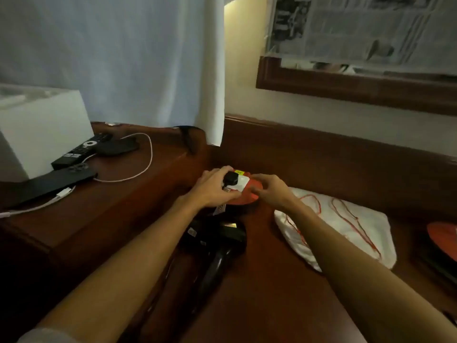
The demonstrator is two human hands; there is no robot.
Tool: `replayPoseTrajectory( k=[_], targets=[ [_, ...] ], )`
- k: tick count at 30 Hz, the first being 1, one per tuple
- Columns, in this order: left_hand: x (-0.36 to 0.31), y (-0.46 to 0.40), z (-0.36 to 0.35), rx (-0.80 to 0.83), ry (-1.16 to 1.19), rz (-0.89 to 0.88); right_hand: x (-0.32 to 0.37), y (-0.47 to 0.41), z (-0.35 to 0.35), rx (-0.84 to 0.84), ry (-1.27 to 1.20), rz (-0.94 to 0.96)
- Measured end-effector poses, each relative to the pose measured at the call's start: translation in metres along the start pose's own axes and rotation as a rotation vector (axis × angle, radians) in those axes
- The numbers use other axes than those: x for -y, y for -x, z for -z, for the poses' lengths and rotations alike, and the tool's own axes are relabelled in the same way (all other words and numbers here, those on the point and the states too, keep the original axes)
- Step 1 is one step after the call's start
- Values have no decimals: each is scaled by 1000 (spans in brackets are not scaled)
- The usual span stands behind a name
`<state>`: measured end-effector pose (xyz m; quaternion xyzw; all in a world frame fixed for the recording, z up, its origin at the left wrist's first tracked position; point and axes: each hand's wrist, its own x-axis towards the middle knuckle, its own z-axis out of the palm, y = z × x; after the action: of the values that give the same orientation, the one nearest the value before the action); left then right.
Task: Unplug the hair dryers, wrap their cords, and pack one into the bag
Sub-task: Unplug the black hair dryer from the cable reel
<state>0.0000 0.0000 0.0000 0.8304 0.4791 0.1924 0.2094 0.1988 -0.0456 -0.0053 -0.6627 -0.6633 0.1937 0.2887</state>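
While a black plug (230, 179) sits in a red and white socket block (243, 191) at the back of a wooden surface (259, 305), the person's left hand (213, 188) curls its fingers around that plug. The right hand (268, 190) rests its bent fingers on the block's right edge, seemingly to steady it; whether it truly grips cannot be told.

Just in front of the block lies a black hair dryer (217, 246), its handle pointing toward the viewer. To the right of the dryer lies a white drawstring bag (346, 233) with red cords, flat and apparently empty.

A likely risk is that a hard pull lifts the whole block instead of freeing the plug, if the right hand presses too lightly. The cord, hard to see in the dim light, could also snag under the dryer.

Further left, on a raised wooden ledge (128, 201), are a remote control (81, 151), a dark phone (49, 184), a white cable (138, 169) and a white box (37, 127). A pale curtain (118, 58) hangs behind. Nothing blocks either hand.
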Motion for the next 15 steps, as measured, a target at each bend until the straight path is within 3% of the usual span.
replayPoseTrajectory(
  k=[5, 9, 15],
  targets=[
    [24, -29, -37, 112, 23, 71, -45, -44, -46, 172, 225, 2],
    [38, -38, -53, 41, -99, 30, -70, -54, -57, 82, 187, 59],
    [48, -42, -61, 25, -79, 30, -73, -56, -61, 16, 218, 106]
  ],
)
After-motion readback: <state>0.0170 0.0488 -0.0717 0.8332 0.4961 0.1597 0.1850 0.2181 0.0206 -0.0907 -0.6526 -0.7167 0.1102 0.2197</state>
